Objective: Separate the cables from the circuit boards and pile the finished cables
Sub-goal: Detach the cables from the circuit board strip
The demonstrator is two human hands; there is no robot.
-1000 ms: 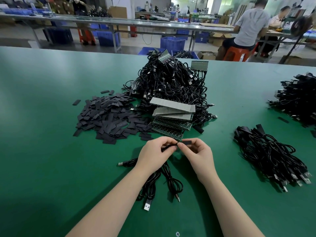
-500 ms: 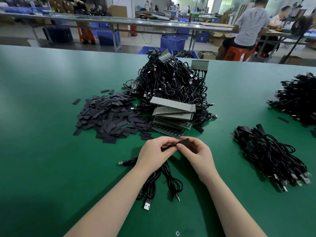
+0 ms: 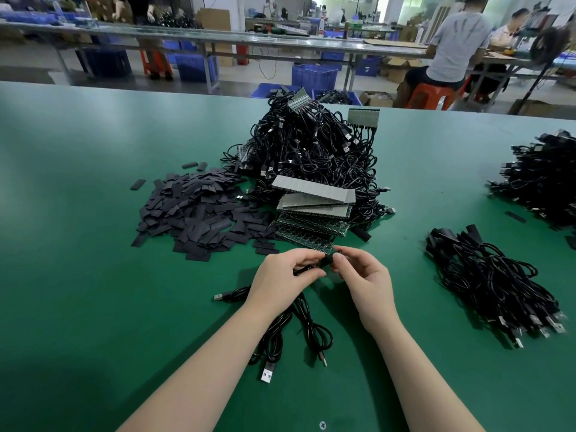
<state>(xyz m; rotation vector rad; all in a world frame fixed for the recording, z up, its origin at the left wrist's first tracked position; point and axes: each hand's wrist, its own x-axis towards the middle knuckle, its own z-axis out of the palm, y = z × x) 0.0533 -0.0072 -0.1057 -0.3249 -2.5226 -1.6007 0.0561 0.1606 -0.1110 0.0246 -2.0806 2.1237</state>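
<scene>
Fingers (image 3: 338,258), right hand (image 3: 366,283): thumb and forefinger pinch a small black sleeve (image 3: 327,261) at the cable end, held up off the worktop, probably so it can be slid or worked along the lead

Fingers, left hand (image 3: 285,275): curled round the cable (image 3: 299,313) just behind the sleeve, likely bracing it against the right hand's pull; both hands meet at the same short stretch of lead

Cable: black, trails from the left hand toward the person and lies in loose loops on the worktop (image 3: 78,275); one USB plug (image 3: 268,374) rests nearest the person, another plug (image 3: 219,297) points left, a thin jack tip (image 3: 322,359) lies between the forearms. More than one lead may be here; the count cannot be told

Boards (image 3: 311,226): green stack with grey strips on top, just beyond the hands, close for the next pick

Tangle (image 3: 311,151): black cables still joined to boards, heaped behind the stack, apparently the unworked supply

Sleeves, flat (image 3: 199,213): loose black heap left of the boards, within the left hand's reach

Finished pile (image 3: 495,285): cables laid roughly parallel, plugs toward the person, right of the hands and well apart from the tangle, so done work stays separate

Further heap (image 3: 542,179): at the right edge, content unclear
</scene>
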